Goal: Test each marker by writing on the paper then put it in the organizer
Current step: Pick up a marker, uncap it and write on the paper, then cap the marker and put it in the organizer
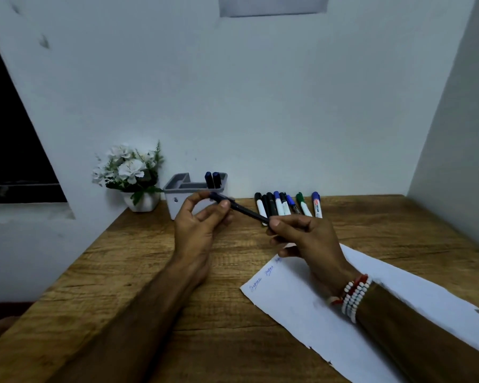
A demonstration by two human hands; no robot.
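Two hands hold one marker above the desk: your left hand pinches its cap end, your right hand grips the barrel. Likely recapping; push straight along the barrel until it seats, then drop it in the organizer at 11 o'clock, beside the two markers there

The wooden counter is warm brown with a darker streaky grain. The long white paper sheet at its right edge carries small blue handwriting. The grey plastic organizer holds two dark blue capped markers. The row of loose markers shows white and black barrels with black, blue and green caps. The slim held marker is dark blue-black. The beaded bracelets are white and red. The artificial flowers are white with green leaves.
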